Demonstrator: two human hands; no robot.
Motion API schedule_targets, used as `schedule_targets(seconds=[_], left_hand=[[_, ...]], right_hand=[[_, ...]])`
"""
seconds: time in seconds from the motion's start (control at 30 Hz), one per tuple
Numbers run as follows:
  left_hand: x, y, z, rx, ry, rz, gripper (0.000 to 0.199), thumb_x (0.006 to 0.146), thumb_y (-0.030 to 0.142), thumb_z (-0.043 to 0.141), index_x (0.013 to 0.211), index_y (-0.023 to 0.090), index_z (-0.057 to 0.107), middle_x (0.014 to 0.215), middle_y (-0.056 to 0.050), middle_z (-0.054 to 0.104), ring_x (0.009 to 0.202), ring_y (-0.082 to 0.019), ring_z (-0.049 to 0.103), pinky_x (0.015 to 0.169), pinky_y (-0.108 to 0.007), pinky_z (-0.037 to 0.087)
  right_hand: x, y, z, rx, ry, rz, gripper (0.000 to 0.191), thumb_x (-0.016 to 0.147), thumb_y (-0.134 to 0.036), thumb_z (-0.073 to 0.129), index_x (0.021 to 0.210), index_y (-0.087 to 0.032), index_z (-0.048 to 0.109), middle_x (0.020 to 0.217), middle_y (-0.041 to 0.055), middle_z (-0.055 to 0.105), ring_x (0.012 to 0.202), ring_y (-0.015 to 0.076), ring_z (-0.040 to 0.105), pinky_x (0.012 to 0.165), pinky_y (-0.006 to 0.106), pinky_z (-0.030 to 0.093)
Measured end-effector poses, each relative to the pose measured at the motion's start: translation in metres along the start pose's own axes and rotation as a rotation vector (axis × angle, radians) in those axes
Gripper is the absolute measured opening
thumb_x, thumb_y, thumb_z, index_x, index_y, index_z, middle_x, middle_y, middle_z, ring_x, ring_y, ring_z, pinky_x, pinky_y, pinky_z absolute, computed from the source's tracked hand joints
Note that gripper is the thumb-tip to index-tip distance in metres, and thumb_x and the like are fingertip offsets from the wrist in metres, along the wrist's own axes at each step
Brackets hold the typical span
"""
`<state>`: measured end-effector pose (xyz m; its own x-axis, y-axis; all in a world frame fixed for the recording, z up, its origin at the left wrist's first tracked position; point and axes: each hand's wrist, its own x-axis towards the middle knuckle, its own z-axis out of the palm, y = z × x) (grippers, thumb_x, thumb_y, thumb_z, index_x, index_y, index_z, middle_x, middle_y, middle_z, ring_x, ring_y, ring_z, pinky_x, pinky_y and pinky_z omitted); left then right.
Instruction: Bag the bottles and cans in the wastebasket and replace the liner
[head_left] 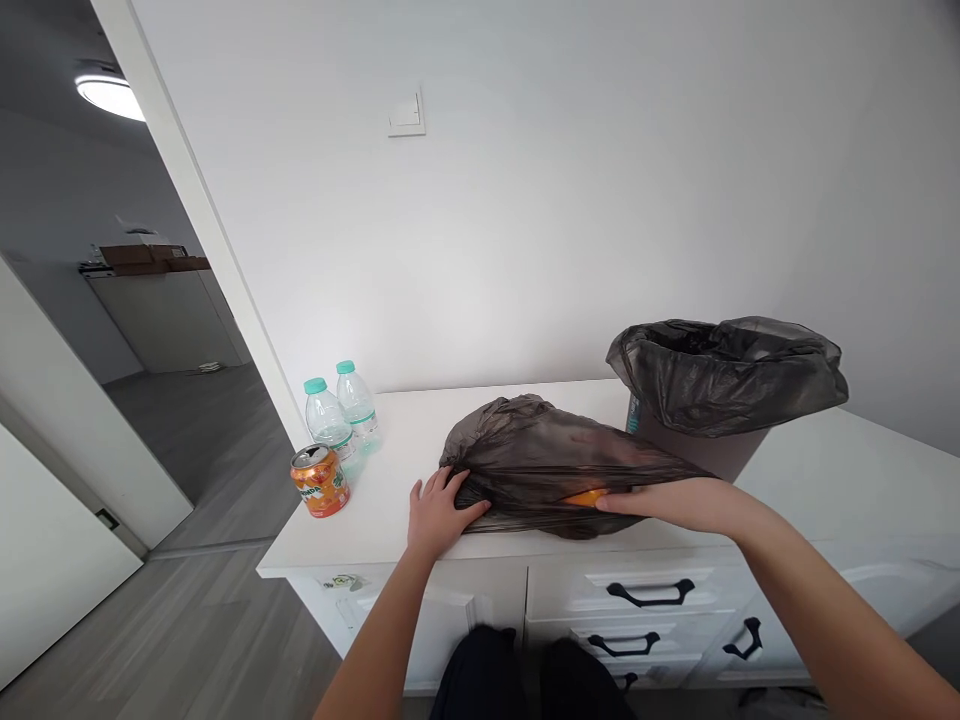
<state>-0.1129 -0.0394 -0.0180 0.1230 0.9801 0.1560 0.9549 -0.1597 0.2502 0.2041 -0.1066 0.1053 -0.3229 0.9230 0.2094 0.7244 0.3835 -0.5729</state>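
Note:
A dark, see-through garbage bag [540, 450] lies bunched on the white cabinet top in front of me. My left hand [441, 510] is at its left end, thumb and fingers curved around a gathered fold of the plastic. From the right, my right hand [667, 502] reaches into the bag, so most of its fingers are covered by film. Its thumb rests against an orange object [585, 497], only partly showing; its kind is unclear. Something reddish shows faintly through the plastic above that hand.
An opened orange soda can [321, 482] stands near the left edge, before two clear plastic bottles [328, 415] with teal caps. At the right back, a bin [694, 448] lined with a dark bag stands against the wall. Black-handled drawers [649, 592] face me below; a doorway opens left.

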Motion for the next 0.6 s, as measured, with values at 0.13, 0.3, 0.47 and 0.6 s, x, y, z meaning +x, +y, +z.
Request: schedule_targets(seconds=[0.13,0.3,0.47,0.6], left_hand=[[-0.001,0.003,-0.003,0.003,0.002,0.008,0.068,0.083,0.074,0.041,0.137,0.034,0.049,0.151,-0.005,0.041,0.141,-0.026,0.032,0.118,-0.051,0.012],[-0.004,0.012,-0.015,0.011,-0.021,-0.023,0.067,0.083,0.07,0.046,0.137,0.032,0.049,0.151,-0.006,0.041,0.141,-0.027,0.033,0.118,-0.05,0.014],[-0.011,0.019,-0.025,-0.002,-0.06,-0.055,0.065,0.083,0.066,0.05,0.138,0.031,0.05,0.152,-0.006,0.04,0.141,-0.027,0.032,0.118,-0.05,0.014],[-0.015,0.021,-0.028,-0.014,-0.065,-0.055,0.065,0.083,0.065,0.051,0.137,0.03,0.05,0.151,-0.006,0.041,0.141,-0.026,0.033,0.119,-0.05,0.013]], right_hand=[[-0.014,-0.006,-0.009,0.085,-0.225,-0.012,0.049,0.077,-0.041,0.066,0.125,-0.035,0.062,0.118,0.002,0.068,0.107,0.0289,0.066,0.09,0.041,0.057],[-0.013,-0.009,-0.024,0.301,-0.171,-0.154,0.054,0.072,-0.037,0.075,0.124,-0.035,0.062,0.121,0.0055,0.066,0.103,0.0283,0.066,0.082,0.041,0.06],[-0.006,-0.002,-0.012,0.658,0.122,-0.285,0.061,0.074,-0.041,0.074,0.132,-0.037,0.052,0.13,0.0078,0.059,0.111,0.0278,0.062,0.082,0.041,0.058],[0.043,-0.014,0.027,0.729,0.283,-0.327,0.06,0.073,-0.043,0.075,0.127,-0.034,0.05,0.13,0.0058,0.057,0.121,0.0249,0.055,0.093,0.04,0.053]])
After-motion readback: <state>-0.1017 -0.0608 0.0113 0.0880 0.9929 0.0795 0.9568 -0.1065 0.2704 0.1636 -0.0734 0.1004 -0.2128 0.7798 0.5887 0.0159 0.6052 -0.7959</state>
